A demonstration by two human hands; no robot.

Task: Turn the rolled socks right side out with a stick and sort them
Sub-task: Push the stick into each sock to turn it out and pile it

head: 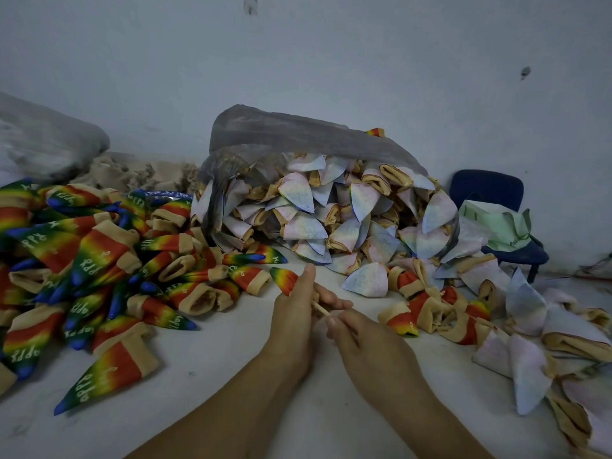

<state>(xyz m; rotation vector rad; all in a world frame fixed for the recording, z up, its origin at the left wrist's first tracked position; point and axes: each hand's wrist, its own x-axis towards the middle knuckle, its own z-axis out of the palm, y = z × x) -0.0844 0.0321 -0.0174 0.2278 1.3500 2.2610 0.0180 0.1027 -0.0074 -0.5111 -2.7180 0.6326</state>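
Mid-job: left hand (294, 314) grips a rainbow sock (282, 279), right hand (362, 341) pinches the stick (320, 308). Turned pile (82, 260) at left; bag (281, 130) w/ pale unturned socks (331, 220) suggests approx. half remains.

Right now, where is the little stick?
In the head view, the stick is near the middle, between the left hand, which holds a rainbow sock, and the right hand, which pinches its near end.
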